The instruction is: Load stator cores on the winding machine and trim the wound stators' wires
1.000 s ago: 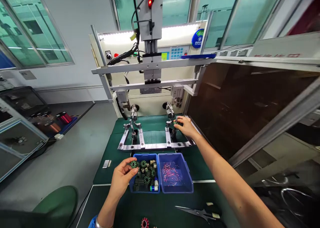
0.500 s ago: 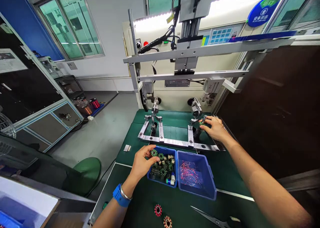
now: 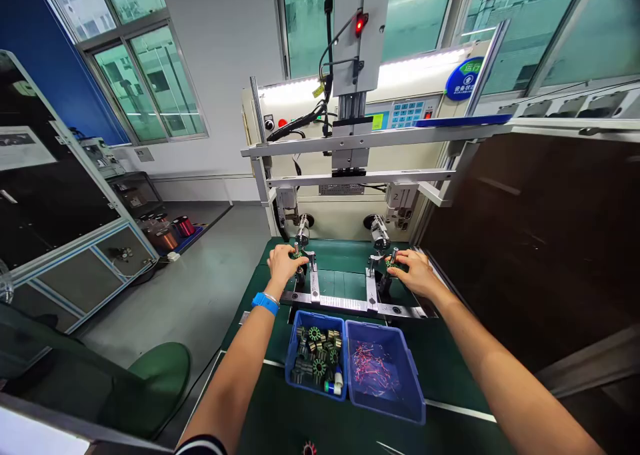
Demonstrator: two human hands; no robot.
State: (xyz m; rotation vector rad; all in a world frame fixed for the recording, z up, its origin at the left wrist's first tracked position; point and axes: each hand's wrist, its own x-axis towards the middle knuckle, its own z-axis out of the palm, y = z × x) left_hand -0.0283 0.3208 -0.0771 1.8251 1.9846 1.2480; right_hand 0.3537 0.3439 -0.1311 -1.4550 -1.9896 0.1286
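Two hands sit on upright posts: left hand (image 3: 281, 263) at eleven o'clock, right hand (image 3: 414, 272) at one, each apparently pinching a green core.

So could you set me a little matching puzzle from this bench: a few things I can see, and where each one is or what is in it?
Things:
1. left hand
2. right hand
3. left blue bin
4. right blue bin

Places or contents:
A. holds loose red wire scraps
B. at the right metal fixture
C. holds green stator cores
D. at the left metal fixture

Pairs: 1-D, 2-B, 3-C, 4-A
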